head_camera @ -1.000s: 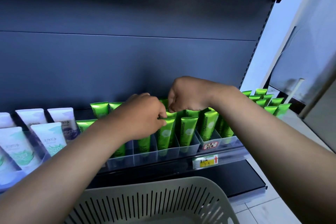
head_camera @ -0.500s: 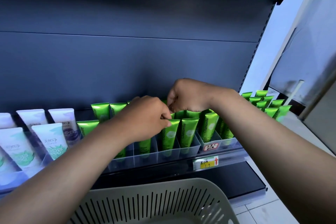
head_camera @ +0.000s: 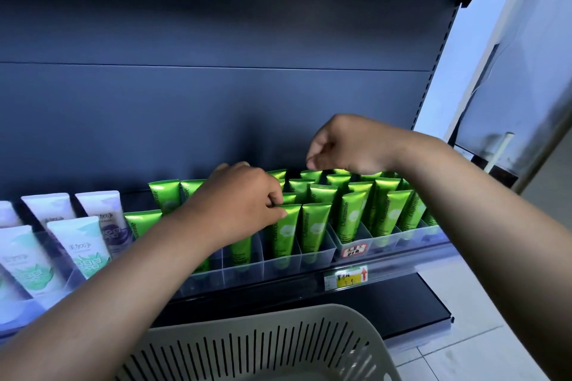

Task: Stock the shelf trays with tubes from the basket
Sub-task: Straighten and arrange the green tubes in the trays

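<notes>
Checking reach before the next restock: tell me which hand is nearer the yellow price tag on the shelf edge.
Left. The left hand pinches a green tube in the front row, up and left of the yellow price tag. The right hand is raised higher, over the back rows.

Single head-worn wide-angle view, directed forward and slightly down at close range. The shelf [head_camera: 278,294] front edge is crossed mid-frame; the back panel [head_camera: 216,102] fills the upper half; the basket [head_camera: 253,346] rim is cut off by the bottom edge.
</notes>
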Demonstrator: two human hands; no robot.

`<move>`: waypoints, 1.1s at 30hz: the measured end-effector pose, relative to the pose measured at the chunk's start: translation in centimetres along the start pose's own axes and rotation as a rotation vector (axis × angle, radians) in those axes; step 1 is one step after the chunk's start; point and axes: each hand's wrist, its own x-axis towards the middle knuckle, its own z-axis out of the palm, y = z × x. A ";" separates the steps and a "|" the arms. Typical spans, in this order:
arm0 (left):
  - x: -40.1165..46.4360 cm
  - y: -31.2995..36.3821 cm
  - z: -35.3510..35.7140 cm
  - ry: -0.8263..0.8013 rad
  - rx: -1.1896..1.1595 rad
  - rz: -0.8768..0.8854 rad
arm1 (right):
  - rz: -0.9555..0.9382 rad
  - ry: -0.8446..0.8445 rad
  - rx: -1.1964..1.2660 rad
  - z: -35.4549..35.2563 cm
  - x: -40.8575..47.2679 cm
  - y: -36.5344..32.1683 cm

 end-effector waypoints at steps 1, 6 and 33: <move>0.0 0.1 -0.2 0.003 0.009 -0.001 | 0.010 0.008 0.003 -0.3 -0.7 0.5; 0.1 2.1 -0.6 0.037 0.021 -0.031 | 0.064 0.039 0.070 -0.4 -2.6 2.7; 3.6 7.2 2.1 -0.052 0.058 -0.079 | -0.013 -0.005 -0.012 3.8 -1.8 4.0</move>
